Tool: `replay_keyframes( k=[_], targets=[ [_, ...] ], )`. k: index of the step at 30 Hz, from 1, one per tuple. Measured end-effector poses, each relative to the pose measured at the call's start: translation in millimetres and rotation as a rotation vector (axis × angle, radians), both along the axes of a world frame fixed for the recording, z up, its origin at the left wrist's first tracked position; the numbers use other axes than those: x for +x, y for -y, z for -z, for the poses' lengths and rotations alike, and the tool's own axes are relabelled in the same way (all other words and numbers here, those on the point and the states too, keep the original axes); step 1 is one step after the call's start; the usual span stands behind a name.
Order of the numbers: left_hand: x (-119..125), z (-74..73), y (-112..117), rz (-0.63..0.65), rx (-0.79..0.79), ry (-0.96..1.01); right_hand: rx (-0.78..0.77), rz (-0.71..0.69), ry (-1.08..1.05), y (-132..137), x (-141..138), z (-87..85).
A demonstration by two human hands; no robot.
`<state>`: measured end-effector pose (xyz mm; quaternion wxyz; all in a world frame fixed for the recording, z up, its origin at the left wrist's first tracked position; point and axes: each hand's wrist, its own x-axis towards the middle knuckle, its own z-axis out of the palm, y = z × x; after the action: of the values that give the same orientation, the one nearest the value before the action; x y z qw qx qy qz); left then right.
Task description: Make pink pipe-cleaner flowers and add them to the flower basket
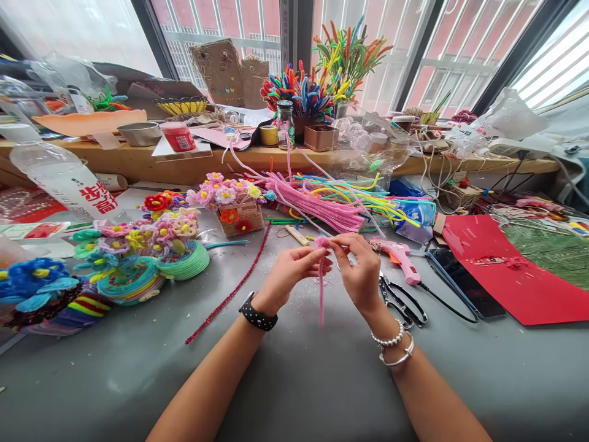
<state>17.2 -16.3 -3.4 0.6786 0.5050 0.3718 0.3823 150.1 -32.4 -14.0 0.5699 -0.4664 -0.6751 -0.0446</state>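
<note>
Between my two hands, above the grey table, is a pink pipe cleaner, its upper end bunched into a small curl and its tail hanging straight down. My left hand pinches it from the left, a black dotted watch band on the wrist. Thumb and fingertips of my right hand close on the curled end. Just beyond lies a thick bundle of pink pipe cleaners. A pair of scissors and a pink glue gun rest to the right of my right hand.
Pipe-cleaner flowers in coiled pots and a small woven basket stand at left. A red glittery pipe cleaner lies left of my hands. On the right are a phone and a red sheet. A cluttered wooden ledge runs behind.
</note>
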Motion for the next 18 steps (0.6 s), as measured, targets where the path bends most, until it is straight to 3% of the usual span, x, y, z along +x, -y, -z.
replay_keyframes(
  k=[2,5,18],
  targets=[
    [-0.9,3.0,-2.5,0.029,-0.108,0.111,-0.033,-0.034,-0.017,0.1,0.9,-1.8],
    [-2.1,4.1,-3.8,-0.002,-0.095,0.157,-0.029,-0.055,0.017,-0.2,3.1,-2.7],
    [-11.9,-7.1,-4.5,0.114,0.035,-0.048,-0.065,-0.146,0.033,3.0,8.4,-10.7]
  ],
)
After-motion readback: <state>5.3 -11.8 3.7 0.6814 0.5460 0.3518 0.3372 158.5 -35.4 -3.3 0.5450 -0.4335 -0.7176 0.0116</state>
